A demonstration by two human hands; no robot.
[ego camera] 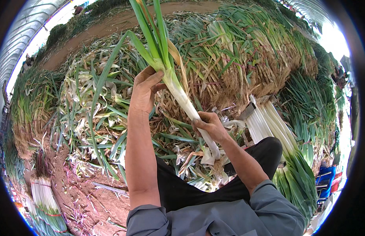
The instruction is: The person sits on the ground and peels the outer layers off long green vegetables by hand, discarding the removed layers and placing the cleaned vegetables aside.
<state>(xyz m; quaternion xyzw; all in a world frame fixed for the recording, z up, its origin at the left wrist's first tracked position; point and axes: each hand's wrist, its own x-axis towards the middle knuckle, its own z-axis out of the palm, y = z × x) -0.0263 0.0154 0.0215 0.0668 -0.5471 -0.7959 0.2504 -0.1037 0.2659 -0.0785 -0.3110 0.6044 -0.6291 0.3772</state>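
Note:
A long green onion (182, 98) with a white stalk slants across the view, its green leaves at the top and its root end low, above my lap. My left hand (147, 88) grips it just under the point where the leaves fan out. Lower down, my right hand (210, 125) is closed around the white stalk. A strip of pale outer skin (207, 156) hangs loose beside the root end. Beside my right knee, cleaned green onions (277, 126) with white stalks lie in a metal rack (249, 109).
Peeled skins and leaf scraps (111, 103) are heaped in front of me. Behind them stand stacked unpeeled green onions (244, 50) with roots. Tied bundles of cleaned ones (45, 194) lie at the lower left, near a flat strip (110, 188) on the soil. A blue crate (324, 181) stands at the right.

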